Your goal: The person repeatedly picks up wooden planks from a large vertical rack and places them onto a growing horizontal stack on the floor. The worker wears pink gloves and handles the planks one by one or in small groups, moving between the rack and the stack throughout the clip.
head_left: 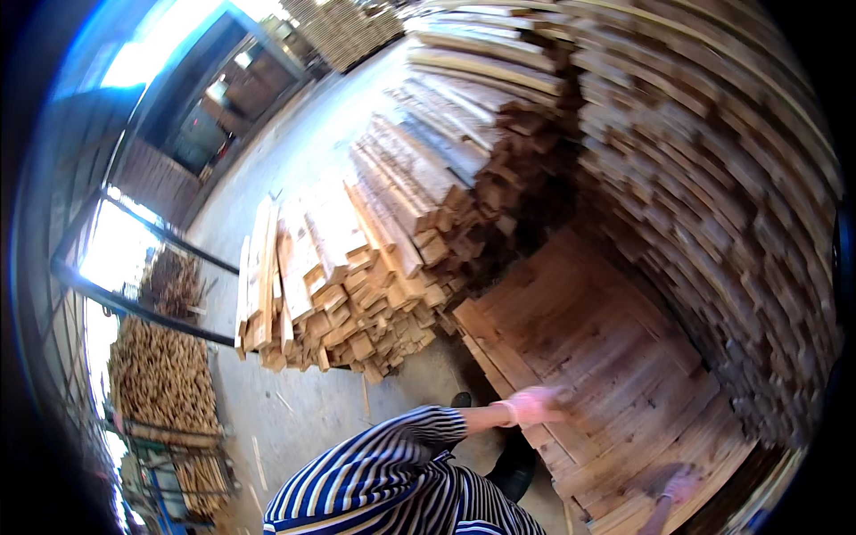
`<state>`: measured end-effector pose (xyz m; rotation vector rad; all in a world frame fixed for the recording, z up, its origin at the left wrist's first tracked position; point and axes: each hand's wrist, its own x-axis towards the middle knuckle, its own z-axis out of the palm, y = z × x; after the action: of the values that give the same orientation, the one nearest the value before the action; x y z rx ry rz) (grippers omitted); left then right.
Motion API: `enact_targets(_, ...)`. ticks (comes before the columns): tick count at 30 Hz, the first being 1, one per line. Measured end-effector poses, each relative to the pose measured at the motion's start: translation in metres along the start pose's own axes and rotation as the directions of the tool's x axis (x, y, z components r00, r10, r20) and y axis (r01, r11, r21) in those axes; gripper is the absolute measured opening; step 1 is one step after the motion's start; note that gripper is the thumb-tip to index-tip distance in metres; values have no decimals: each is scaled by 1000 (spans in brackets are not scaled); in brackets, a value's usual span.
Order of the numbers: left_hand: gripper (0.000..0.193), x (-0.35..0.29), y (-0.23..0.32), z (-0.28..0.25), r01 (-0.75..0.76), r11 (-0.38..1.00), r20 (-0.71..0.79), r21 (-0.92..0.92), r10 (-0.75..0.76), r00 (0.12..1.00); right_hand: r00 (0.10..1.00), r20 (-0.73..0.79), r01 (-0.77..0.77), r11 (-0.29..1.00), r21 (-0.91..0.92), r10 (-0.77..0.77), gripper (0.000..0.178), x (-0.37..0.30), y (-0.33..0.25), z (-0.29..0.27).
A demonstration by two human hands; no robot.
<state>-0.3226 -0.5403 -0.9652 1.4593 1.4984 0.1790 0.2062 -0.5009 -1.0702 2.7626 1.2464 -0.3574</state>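
Observation:
A layer of reddish-brown wooden boards (580,321) lies flat, side by side, in front of me. My left hand (532,406), in a pink glove, reaches over the layer's left edge, by the board ends there. Motion smears its fingers, so their pose is unclear. Close to the layer's near right corner is my right hand (682,484), also in a pink glove. It is small and blurred against the boards, and whether it grips one is not visible. My left arm wears a striped sleeve (366,473).
A tall stack of boards (704,178) rises along the right. Beyond the layer, to the left, lies a large pile of loose planks (383,223), their ends uneven. Dark metal bars (147,308) cross at left, near more stacked wood (165,374). Thin wood strips lie on the concrete floor (294,410).

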Motion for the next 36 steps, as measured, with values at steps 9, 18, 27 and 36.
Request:
enact_targets(9,75,-299,-123,-146,355,927,-425,-124,-373,825,424,9,688,328,648,-906,58,-409,-369,0)
enact_targets(18,111,-475,-203,-357,947,296,-753,-126,-650,103,-291,-1,225,-69,972,-957,49,-699,-488,-88)
enact_targets(27,121,-499,-201,-387,334,640,-611,-691,-765,202,-518,315,-22,380,925,-795,63,-768,-534,-155)
enact_targets(36,85,-494,-203,-334,115,783,-714,-612,-609,345,-613,517,-125,719,683,-598,66,-757,-581,-127)
